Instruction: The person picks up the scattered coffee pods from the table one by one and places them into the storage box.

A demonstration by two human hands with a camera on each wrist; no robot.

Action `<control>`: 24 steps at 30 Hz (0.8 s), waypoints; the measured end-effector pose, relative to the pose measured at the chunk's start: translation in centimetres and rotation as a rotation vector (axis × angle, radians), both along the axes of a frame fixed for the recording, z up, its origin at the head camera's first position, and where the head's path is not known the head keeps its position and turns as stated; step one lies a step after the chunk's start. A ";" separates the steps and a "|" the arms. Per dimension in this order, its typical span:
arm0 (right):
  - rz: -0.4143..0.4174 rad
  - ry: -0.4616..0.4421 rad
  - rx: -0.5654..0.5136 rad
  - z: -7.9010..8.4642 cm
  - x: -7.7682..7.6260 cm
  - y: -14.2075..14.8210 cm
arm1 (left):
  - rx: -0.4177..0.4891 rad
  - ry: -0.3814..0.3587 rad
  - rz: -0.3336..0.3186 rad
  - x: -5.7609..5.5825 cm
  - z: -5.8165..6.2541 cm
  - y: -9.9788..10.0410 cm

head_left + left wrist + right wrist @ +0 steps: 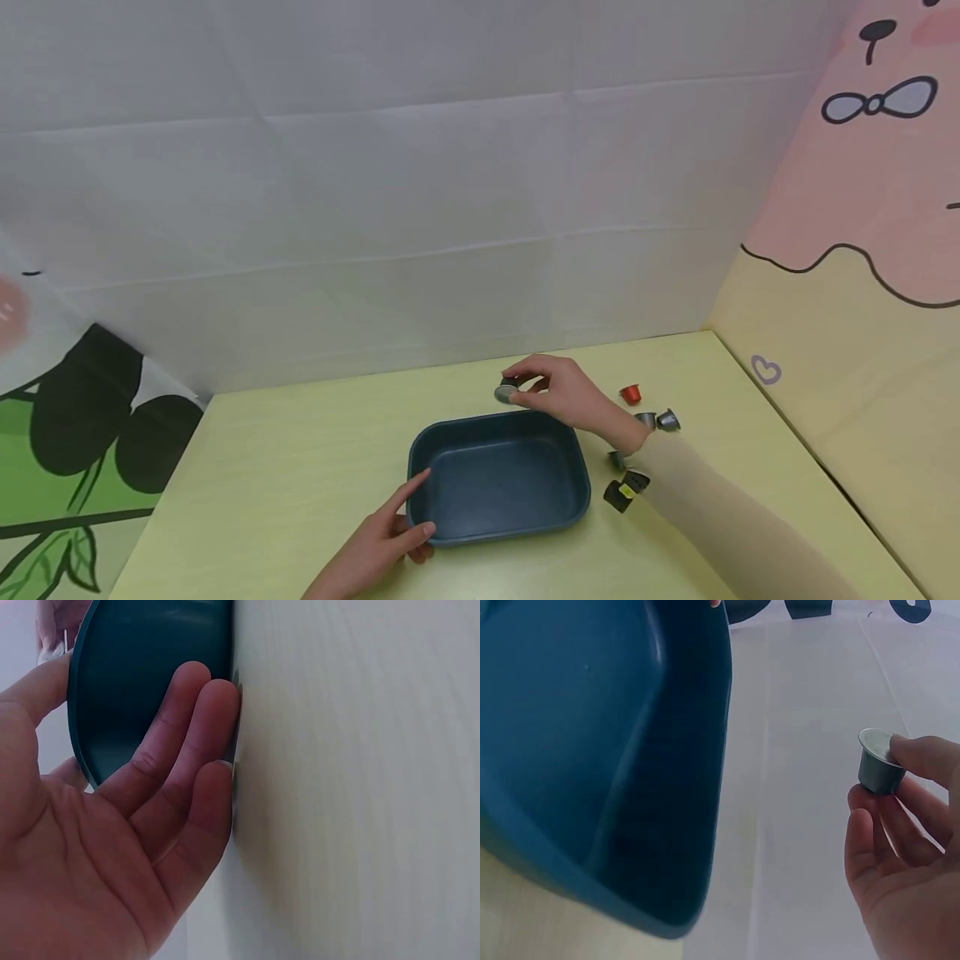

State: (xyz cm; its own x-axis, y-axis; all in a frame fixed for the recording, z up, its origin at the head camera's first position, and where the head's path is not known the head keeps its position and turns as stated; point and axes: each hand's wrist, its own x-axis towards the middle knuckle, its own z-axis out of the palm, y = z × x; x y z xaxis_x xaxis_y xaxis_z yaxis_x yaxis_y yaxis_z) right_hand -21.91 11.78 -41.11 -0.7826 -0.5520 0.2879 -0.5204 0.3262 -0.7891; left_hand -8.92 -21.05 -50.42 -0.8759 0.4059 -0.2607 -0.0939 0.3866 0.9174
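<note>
My left hand point(378, 537) grips the near left corner of a dark blue rectangular tray point(498, 531). In the left wrist view, several fingers point(199, 742) lie against the outside of the tray wall point(127, 690), with part of the hand over the rim. My right hand point(566, 396) pinches a grey coffee capsule point(506, 392) between thumb and fingertips, just beyond the tray's far rim. The right wrist view shows this capsule point(881, 771) with its pale foil lid tilted up, apart from the tray. No capsule is seen inside the tray.
To the right of the tray on the pale yellow table point(285, 467) lie a red capsule point(631, 394), silver capsules point(668, 420) and black capsules point(618, 496). The right forearm partly covers this group. A white cloth wall point(375, 317) stands behind the table.
</note>
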 end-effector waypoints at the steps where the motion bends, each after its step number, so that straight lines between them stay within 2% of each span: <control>1: 0.004 -0.008 -0.005 -0.1 -0.2 -0.4 | 0.000 -0.002 0.002 0.0 0.0 0.0; 11: 0.018 -0.040 -0.046 -2.4 -1.9 -4.0 | 0.006 -0.031 0.017 0.0 0.1 0.1; 18: 0.081 -0.082 -0.078 -3.9 -2.1 -5.2 | -0.008 -0.035 0.023 0.0 -0.1 0.2; 24: 0.141 -0.106 -0.115 -5.0 -2.2 -5.9 | -0.006 -0.039 0.025 0.0 0.2 0.4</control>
State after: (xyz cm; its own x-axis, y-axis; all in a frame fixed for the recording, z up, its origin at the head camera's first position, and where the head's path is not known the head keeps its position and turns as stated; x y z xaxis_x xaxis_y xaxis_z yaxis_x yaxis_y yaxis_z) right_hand -24.08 5.89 -46.11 -0.7293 -0.6264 0.2752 -0.4664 0.1607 -0.8699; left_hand -8.95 -20.68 -50.22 -0.8749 0.3826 -0.2970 -0.1390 0.3891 0.9106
